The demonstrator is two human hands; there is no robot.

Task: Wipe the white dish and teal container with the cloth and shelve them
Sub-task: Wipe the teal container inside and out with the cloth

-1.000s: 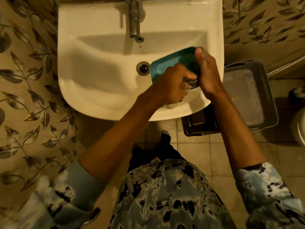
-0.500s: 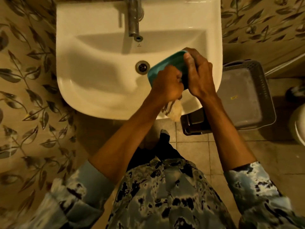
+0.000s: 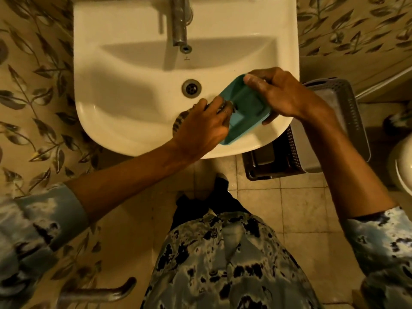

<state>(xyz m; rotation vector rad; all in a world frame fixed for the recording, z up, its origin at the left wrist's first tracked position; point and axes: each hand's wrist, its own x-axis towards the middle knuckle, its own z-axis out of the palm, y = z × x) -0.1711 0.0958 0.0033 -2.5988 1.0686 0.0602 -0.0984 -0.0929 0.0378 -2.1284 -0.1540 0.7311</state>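
Hands over the sink (image 3: 124, 112): right hand (image 3: 281, 94) clamps teal container (image 3: 245, 108), left hand (image 3: 200, 130) pinches cloth (image 3: 181, 120) inside it.

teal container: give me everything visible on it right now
The teal container is a shallow rectangular tray with rounded corners and a raised rim, smooth like plastic, with a stepped block moulded into its floor. It is held tilted over the front right of the white sink, open side facing up and left. The right hand grips its far edge and right side; the left hand presses a patterned cloth into its near left edge.
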